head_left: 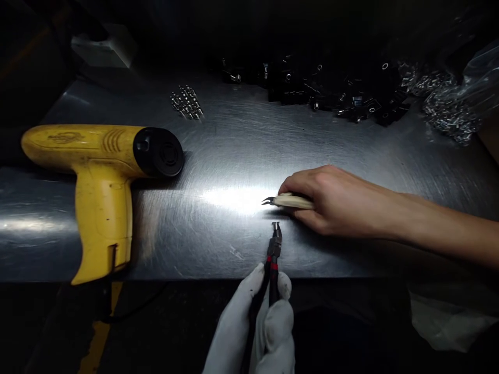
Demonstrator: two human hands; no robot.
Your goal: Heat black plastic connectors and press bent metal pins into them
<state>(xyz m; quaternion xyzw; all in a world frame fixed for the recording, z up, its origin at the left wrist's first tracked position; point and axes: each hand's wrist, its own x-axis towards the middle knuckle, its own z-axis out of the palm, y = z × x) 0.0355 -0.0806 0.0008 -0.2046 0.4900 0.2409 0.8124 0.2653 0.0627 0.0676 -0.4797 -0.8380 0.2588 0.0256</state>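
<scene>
My left hand (253,322), in a white glove, is closed around black-and-red pliers (275,248) at the table's front edge. The pliers point away from me, with a small metal piece (276,225) at their jaws. Bare and closed, my right hand (317,200) grips a tool with pale handles (292,201). Its thin dark tips point left, slightly apart, just beyond the pliers' jaws. The two tools do not appear to touch.
A yellow heat gun (103,176) lies on the metal table (234,156) at left. Small metal parts (187,102) are piled behind it. Black parts (335,93) spread along the back, beside silver pieces (448,111) and a plastic bag (483,72) at right.
</scene>
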